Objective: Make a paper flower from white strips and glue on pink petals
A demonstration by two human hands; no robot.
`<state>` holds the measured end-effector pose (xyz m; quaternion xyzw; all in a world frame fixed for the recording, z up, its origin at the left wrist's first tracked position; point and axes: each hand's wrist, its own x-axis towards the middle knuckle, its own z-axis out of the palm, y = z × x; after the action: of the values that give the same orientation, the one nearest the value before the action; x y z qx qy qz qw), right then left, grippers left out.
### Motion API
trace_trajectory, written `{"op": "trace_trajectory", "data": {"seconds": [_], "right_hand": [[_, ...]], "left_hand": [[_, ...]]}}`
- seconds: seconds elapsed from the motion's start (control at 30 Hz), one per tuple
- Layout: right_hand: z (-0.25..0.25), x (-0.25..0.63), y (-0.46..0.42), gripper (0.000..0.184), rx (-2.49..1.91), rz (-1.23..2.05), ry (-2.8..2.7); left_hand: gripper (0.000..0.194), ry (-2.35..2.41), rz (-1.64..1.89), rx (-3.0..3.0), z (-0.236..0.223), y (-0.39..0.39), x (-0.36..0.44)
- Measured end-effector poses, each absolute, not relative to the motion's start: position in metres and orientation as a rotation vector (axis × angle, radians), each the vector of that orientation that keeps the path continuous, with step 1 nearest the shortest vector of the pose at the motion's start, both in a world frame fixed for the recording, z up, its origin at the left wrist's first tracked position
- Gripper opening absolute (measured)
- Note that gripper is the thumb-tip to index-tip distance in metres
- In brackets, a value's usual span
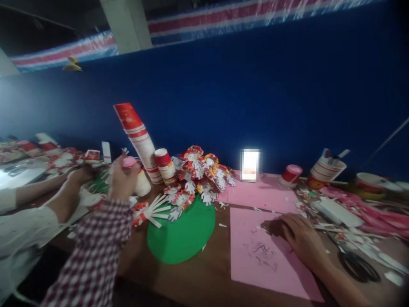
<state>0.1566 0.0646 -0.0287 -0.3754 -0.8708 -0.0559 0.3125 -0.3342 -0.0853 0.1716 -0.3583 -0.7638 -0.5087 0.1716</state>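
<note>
My left hand (123,179), in a checkered sleeve, reaches to the left of the leaning cup stack. Its fingers are curled around the upper part of a paper cup (143,184) with a pink top. To the right, my right hand (297,232) lies with fingers stretched out on a pink sheet (246,264), which carries scattered dark scraps or marks. Between my hands is a green oval sheet (182,238). At its upper left edge rests a fan of white paper strips (159,211) with a red and white end.
A tall stack of paper cups (140,143) leans beside a shorter one (164,164). Red and white paper cutouts (198,166) are heaped behind the green sheet. Black-handled scissors (358,264) lie right. At left are a co-worker's arms (60,196). A blue partition (255,94) stands behind.
</note>
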Motion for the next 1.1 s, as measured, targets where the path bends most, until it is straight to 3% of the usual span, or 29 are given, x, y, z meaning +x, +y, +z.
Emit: {"op": "trace_trajectory", "data": {"seconds": [0.3,0.43,0.7,0.8,1.0,1.1], "right_hand": [[-0.006,0.149,0.05,0.027,-1.135,-0.124,-2.331],[0.008,0.148,0.049,0.025,-1.239,-0.08,-2.384],[0.027,0.161,0.08,0.025,-1.483,-0.215,-2.646],[0.025,0.163,0.09,0.032,-1.527,-0.196,-2.69],[0.035,0.172,0.109,0.024,-1.99,-0.268,-2.51],[0.037,0.163,0.122,0.025,-1.926,-0.253,-2.502]], "left_hand": [[0.022,-2.09,-1.893,-2.072,0.091,-0.043,-0.108],[0.023,-1.963,-1.81,-2.409,0.049,-0.021,-0.042],[0.016,-1.977,-1.655,-2.535,0.004,-0.002,-0.034],[0.017,-1.985,-1.613,-2.565,-0.002,-0.004,-0.037],[0.018,-2.012,-1.529,-2.586,-0.005,-0.006,-0.035],[0.018,-2.023,-1.49,-2.573,-0.007,-0.005,-0.036]]}}
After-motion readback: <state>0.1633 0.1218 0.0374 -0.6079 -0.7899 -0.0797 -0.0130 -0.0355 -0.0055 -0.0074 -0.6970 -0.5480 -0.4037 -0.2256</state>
